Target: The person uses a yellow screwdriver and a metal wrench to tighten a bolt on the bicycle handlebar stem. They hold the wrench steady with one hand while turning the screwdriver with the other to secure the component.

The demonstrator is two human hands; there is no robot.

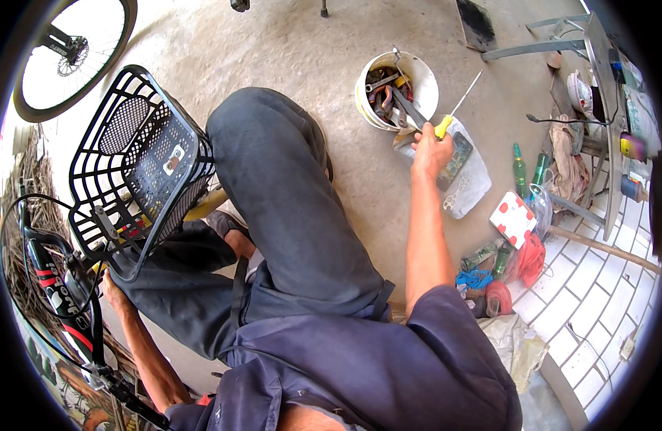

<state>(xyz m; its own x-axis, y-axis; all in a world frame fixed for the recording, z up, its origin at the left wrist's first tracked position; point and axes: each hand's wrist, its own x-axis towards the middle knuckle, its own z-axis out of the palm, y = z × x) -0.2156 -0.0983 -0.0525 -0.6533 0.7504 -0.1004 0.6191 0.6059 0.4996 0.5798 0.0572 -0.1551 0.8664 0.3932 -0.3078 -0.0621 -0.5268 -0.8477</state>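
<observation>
In my right hand is a screwdriver with a yellow handle, its thin shaft pointing up and to the right. The hand is over the near right side of a white bucket of tools. A long dark tool slants from the bucket to my fingers; whether I touch it I cannot tell. My left hand is at the near lower corner of a black bicycle basket, fingers curled and partly hidden. What they grip is not visible. The basket tilts beside my knee.
A pale sheet beside the bucket carries a dark flat object and small metal parts. Green bottles, a red-dotted box and bags lie right. The bicycle frame is left, a wheel far left.
</observation>
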